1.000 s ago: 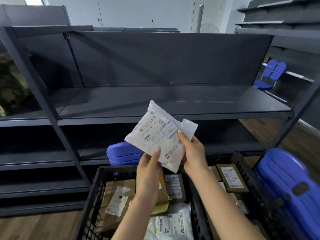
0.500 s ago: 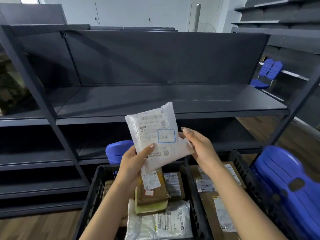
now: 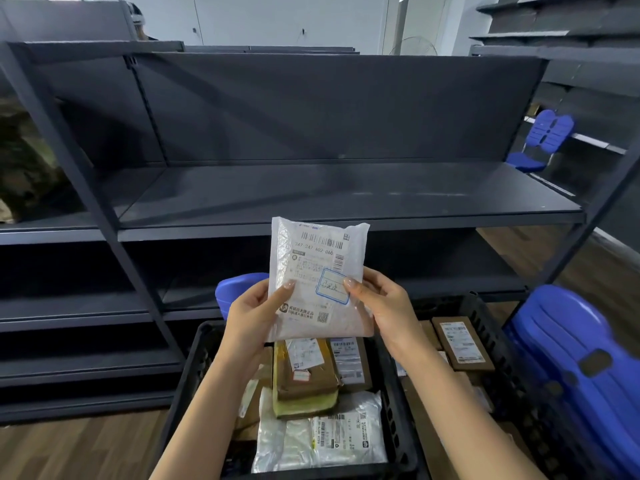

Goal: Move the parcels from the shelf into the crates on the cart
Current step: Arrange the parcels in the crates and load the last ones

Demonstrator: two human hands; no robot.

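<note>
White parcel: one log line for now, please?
white parcel upright above left crate | left hand pinches left edge | right hand pinches right edge | not dropped yet

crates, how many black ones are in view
2. The left crate sits below the parcel that both hands hold. The right crate stands right beside it, on its right. Others may lie outside the view.

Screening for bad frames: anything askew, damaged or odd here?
Nothing stands out. The left hand and right hand hold the white parcel upright, intact, above the left crate. The parcels inside lie loosely stacked at mixed angles, none torn or spilled over the rim.
</note>
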